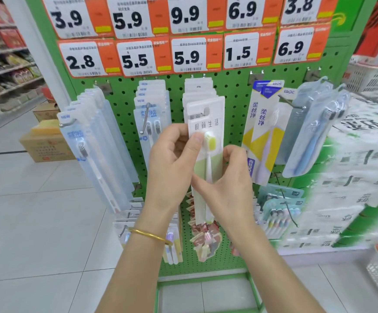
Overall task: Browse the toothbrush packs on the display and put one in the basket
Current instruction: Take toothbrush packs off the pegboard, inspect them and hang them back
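Left hand (172, 159) pinches white toothbrush pack (208, 123) by the brush head; right hand (226, 184) grips its lower edge. Best to draw it straight outward, leaving the packs behind (198, 91) hanging.

— Colours on that one?
— My toothbrush pack (206, 123) is white up top with grey lettering, pale green lower down. Brush head (211, 141) is lime-yellow, handle (208, 168) white.
— And behind it?
— Pegboard (233, 91), bright green, dotted all over with dark holes. Price tags (136, 57) in white and orange, bold black numbers, little yellow strips.
— The neighbours?
— Right-hand packs (259, 141) are white, yellow and blue. The left-hand packs (97, 136) are clear, pale blue. My bangle (149, 236): gold.
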